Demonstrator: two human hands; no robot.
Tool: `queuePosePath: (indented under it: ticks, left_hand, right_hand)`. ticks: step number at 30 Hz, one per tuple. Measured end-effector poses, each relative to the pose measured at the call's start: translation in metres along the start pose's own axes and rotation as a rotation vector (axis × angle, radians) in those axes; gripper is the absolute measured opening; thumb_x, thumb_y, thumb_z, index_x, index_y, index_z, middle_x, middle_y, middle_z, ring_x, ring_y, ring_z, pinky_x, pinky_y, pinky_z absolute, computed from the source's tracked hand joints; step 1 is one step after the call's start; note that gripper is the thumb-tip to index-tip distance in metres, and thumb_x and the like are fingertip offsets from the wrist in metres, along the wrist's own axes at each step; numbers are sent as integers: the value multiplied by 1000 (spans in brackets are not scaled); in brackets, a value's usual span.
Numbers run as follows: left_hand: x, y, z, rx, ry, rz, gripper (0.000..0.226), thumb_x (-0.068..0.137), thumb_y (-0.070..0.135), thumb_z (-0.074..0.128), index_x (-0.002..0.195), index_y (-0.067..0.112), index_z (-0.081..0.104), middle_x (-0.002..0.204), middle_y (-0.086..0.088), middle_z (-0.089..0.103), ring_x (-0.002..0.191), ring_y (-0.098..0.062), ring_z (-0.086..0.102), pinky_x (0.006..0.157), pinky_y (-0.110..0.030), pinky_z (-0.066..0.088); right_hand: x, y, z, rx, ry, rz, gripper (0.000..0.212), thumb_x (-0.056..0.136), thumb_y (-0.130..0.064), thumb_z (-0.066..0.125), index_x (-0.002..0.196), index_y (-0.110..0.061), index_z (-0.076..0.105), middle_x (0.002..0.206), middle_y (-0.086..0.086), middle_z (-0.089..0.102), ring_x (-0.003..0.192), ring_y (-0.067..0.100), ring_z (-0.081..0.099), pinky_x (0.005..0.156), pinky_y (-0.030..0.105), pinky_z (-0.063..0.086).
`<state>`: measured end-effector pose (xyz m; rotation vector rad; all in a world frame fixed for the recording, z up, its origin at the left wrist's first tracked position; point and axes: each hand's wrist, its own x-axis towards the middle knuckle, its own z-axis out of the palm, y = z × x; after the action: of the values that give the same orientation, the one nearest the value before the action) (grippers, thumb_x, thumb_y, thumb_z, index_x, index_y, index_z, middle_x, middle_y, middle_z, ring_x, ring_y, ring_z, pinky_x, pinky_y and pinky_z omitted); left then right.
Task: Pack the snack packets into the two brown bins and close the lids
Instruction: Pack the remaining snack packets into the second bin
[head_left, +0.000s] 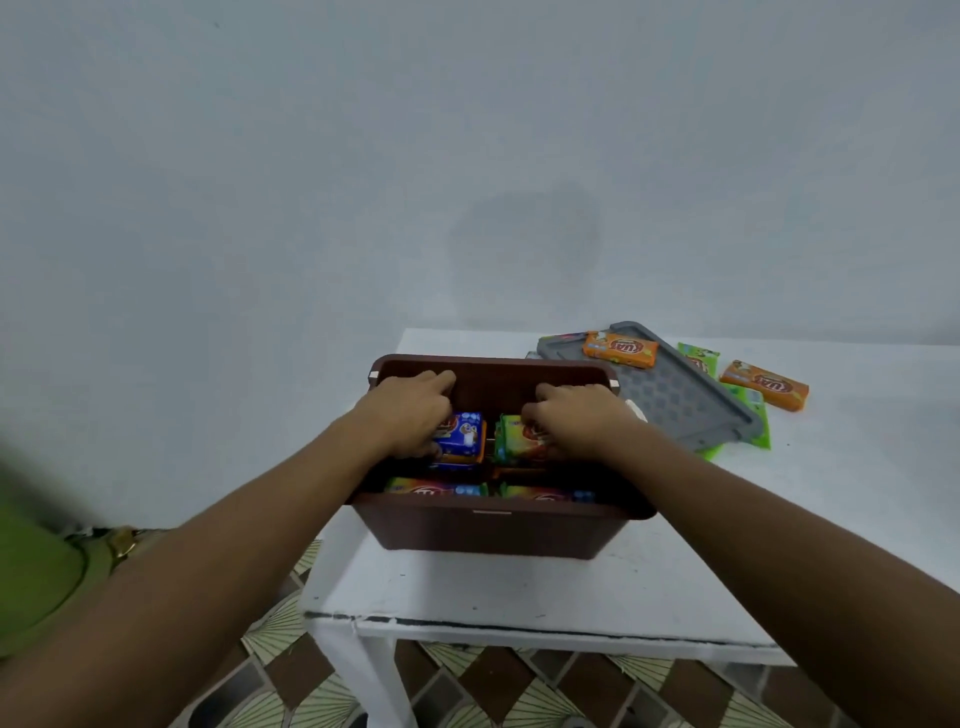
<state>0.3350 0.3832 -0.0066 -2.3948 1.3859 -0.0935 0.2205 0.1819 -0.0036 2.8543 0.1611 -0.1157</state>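
Observation:
A brown bin (488, 535) stands open on the white table, with several snack packets stacked inside. My left hand (415, 410) reaches into its left half and grips a blue packet (462, 436). My right hand (576, 421) is in the right half, fingers curled on a green packet (511, 441). More packets (447, 488) lie along the bin's near wall. Only one brown bin is in view.
A grey lid (675, 400) lies on the table behind and right of the bin, with an orange packet (621, 349) on it. Another orange packet (766, 385) and green packets (756, 421) lie around the lid. The white table (519, 592) stands against a wall; patterned floor tiles lie below.

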Motion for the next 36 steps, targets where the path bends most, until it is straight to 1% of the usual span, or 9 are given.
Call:
queuePosePath:
  ticks: [5,10,12,16,20,24,26,30,36]
  left_hand:
    - [5,2,1,-25,-36,-19,72,80,50,69,138,21,40,129,-3,53,106,-26,59,71,-36,43]
    - [4,1,3,8,-4,-68,71,78,58,68,133,20,44,126,-3,57,105,-26,60,74,-36,45]
    - [3,1,2,-29,-17,-78,71,76,62,67,129,19,48,123,-2,58,105,-24,59,73,-34,42]
    - [6,6,-6,-56,-10,-106,57,80,67,57,113,20,57,113,-1,60,96,-24,61,69,-34,42]
    - [20,23,-27,-194,71,-64,36,88,57,52,99,24,57,105,2,59,90,-20,59,67,-34,44]
    - [44,51,-53,-312,238,-34,28,93,50,49,102,26,56,103,5,60,90,-17,56,72,-38,50]
    - [56,69,-68,-357,309,-38,25,94,48,49,102,26,57,101,7,58,90,-17,55,72,-38,50]
    - [75,107,-91,-448,416,-21,20,93,44,49,98,27,57,94,11,54,86,-15,52,68,-35,46]
    - [107,171,-117,-475,422,29,21,93,43,50,101,25,57,99,11,54,93,-13,52,72,-33,44]
  right_hand:
    - [2,2,2,16,21,87,44,86,-35,66,126,-20,56,120,6,60,105,28,61,72,37,43]
    - [3,7,5,-4,74,103,40,81,-51,67,106,-20,61,103,3,65,95,25,62,78,37,42]
    - [1,11,4,130,102,95,38,80,-59,64,98,-26,62,95,-5,64,91,19,60,84,39,41]
    - [-20,23,7,596,414,94,19,89,-44,62,91,-26,66,88,-11,64,84,8,55,79,33,48]
    - [-58,49,38,726,670,271,11,94,-29,57,94,-20,64,96,-7,60,95,10,51,80,29,41]
    - [-105,88,90,575,490,373,10,92,-27,59,95,-19,65,94,-3,63,91,18,57,76,32,46]
    - [-127,100,116,470,339,347,23,91,-31,61,110,-20,66,112,0,65,104,20,59,86,32,48]
    - [-154,117,149,398,209,316,53,94,-47,49,142,-24,45,147,-4,44,129,16,45,103,33,38]
    - [-171,151,165,409,228,242,56,90,-59,29,135,-33,49,135,-7,49,125,16,44,96,33,36]
